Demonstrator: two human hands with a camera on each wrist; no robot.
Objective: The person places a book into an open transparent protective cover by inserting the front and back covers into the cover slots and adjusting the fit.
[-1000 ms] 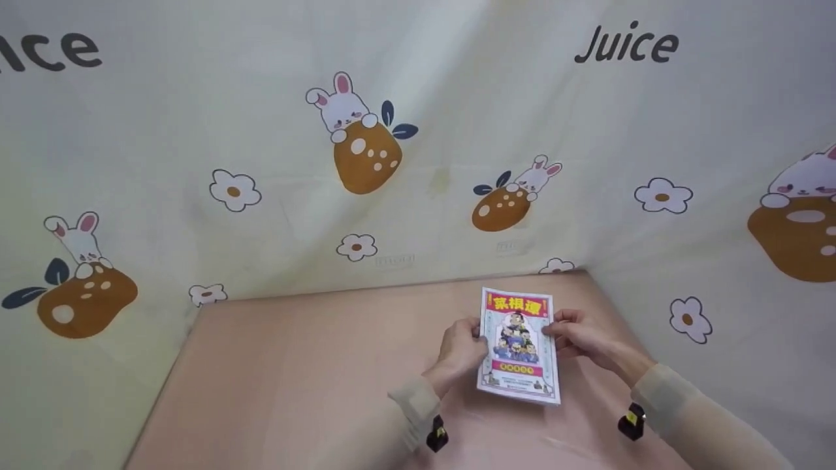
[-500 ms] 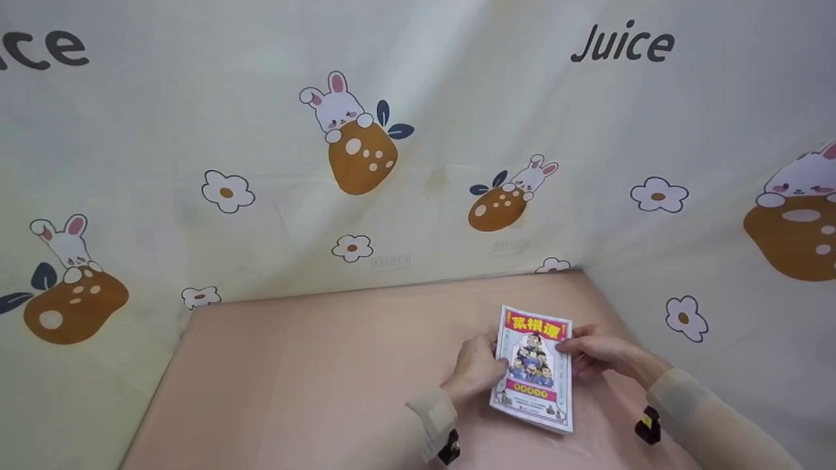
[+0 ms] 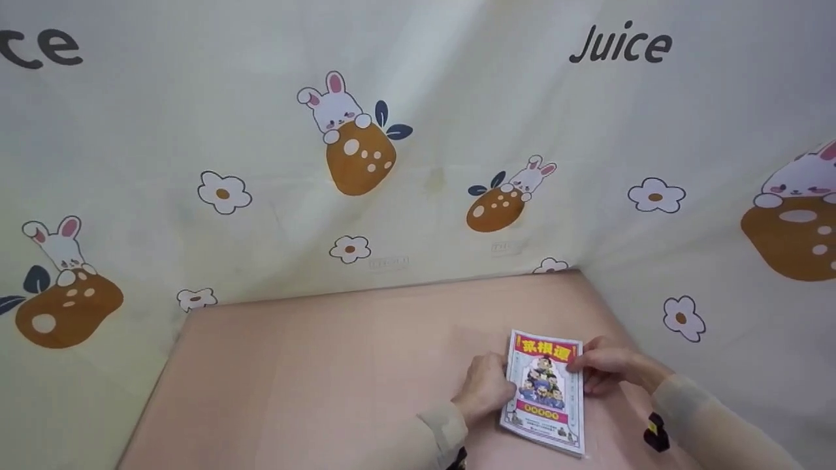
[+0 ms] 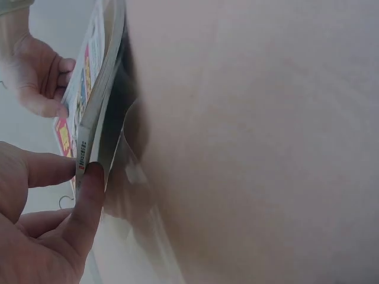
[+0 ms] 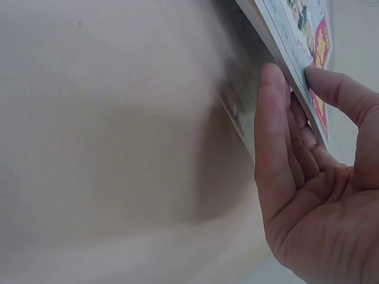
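A thin paperback book with a pink, yellow and white cartoon cover lies between both hands, cover up, low over the pink tabletop. At its left edge, the left hand pinches the spine side; the left wrist view shows this hand's thumb and fingertip on either side of the spine. The right hand holds the opposite edge near the top. Seen from the right wrist, that hand has its thumb on the cover and its fingers underneath. A dark gap shows below the book there.
Pale cloth walls printed with rabbits, fruit and flowers rise behind and beside the tabletop. Below the book, a clear glossy edge shows in the left wrist view. A black wrist device hangs by the right sleeve.
Both hands have carried the book toward the person and slightly right, bringing it lower over the tabletop. Their hold on its two edges looks the same. The head view has shifted slightly.
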